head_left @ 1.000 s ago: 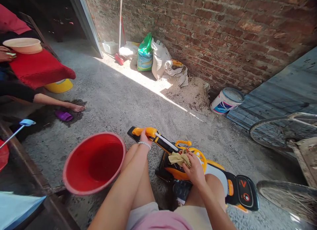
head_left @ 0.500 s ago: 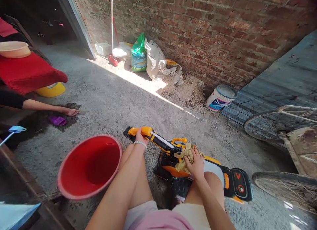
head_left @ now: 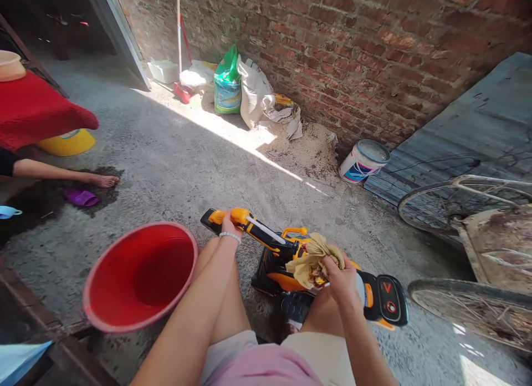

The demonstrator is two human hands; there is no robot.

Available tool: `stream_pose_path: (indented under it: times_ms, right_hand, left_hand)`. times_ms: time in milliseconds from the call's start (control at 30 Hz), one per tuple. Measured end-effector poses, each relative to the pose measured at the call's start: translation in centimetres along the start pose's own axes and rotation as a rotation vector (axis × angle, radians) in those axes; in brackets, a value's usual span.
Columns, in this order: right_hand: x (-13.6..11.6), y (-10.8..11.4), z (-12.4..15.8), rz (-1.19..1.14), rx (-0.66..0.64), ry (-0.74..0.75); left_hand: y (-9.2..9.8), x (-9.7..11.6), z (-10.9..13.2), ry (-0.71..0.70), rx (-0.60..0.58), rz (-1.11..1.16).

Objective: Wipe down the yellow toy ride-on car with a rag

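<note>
A yellow-and-black toy ride-on excavator (head_left: 266,237) stands on the ground just beyond my knees, its long arm reaching out to the left. My left hand (head_left: 231,225), with a beaded bracelet at the wrist, is wrapped round the yellow joint near the arm's end. A crumpled yellowish rag (head_left: 305,268) is bunched in my right hand (head_left: 341,279), over the excavator's body beside the arm's base. The rag hides part of that body. Left of my legs sits a large red basin (head_left: 112,280), its inside dark toward the bottom.
Another person's bare foot (head_left: 103,180) rests near a purple slipper (head_left: 82,197) on wet concrete. Sacks (head_left: 251,92) and spilled grain (head_left: 310,150) lie along the brick wall (head_left: 353,59). A paint bucket (head_left: 363,161) and a wheeled cart (head_left: 494,253) are to the right.
My right hand has lifted and gathered the rag, which was pressed flatter on the excavator before. My left hand keeps its hold on the arm. The view has shifted slightly.
</note>
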State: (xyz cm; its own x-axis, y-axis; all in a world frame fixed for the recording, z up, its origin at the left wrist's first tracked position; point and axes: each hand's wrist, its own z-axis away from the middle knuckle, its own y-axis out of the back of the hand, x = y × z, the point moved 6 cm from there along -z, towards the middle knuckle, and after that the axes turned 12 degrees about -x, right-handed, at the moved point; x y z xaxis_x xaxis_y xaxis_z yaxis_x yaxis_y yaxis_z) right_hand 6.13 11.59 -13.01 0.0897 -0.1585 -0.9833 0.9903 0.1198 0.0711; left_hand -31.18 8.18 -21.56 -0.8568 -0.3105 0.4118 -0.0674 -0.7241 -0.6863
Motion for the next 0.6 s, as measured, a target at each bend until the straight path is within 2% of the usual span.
stream_pose_path:
  times_ms: [100,200,267,333,367,433,567,600]
  right_hand:
    - [-3.3,2.4,-1.7,-0.197,0.186,0.085]
    - [-5.5,5.0,-3.7,-0.317,0.344,0.147]
    - [-6.1,6.2,-4.5,-0.353,0.414,0.153]
    - [-5.7,6.2,-4.8,-0.339,0.423,0.135]
    - [-5.2,5.6,-4.8,-0.299,0.395,0.13]
    - [-3.9,3.1,-4.6,-0.126,0.251,0.146]
    - [-0.3,-5.1,-2.9,0.507,-0.224,0.263]
    - [0.5,-6.7,-2.2,0.676,-0.28,0.295]
  left_hand:
    - [-0.3,0.1,0.6,0.007,0.018,0.026]
    - [-0.3,0.3,1.0,0.0,0.033,0.036]
    - [-0.2,0.3,1.0,0.007,0.038,0.034]
    - [-0.1,0.2,1.0,0.023,0.038,0.022]
    - [0.0,0.2,0.9,0.027,0.038,0.016]
    - [0.1,0.1,0.7,0.026,0.038,0.012]
    - [0.3,0.0,0.1,0.01,0.035,0.012]
    - [0.4,0.0,0.0,0.008,0.037,0.008]
